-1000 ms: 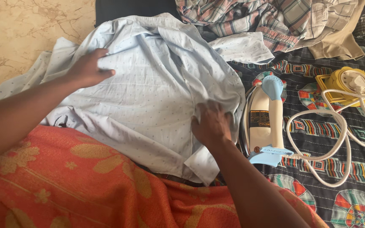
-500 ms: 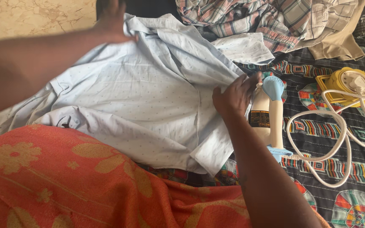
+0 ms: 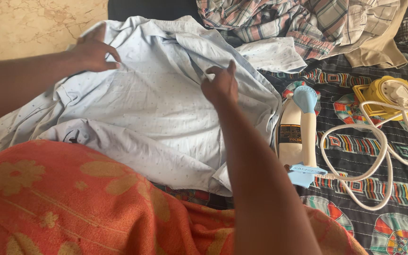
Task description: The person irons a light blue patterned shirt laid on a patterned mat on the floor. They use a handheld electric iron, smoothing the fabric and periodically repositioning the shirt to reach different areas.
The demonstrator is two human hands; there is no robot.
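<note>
Both hands pinch the pale blue shirt (image 3: 166, 108): left hand (image 3: 92, 51), right hand (image 3: 220, 86); fingertips partly buried in folds.

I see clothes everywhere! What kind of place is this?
Probably a room at home where someone irons on a bed or mat: an iron rests on a patterned bedspread, a blue shirt is spread out, and more clothes are piled behind.

pale blue dotted shirt (image 3: 166, 104), orange floral cloth (image 3: 72, 208)
</note>
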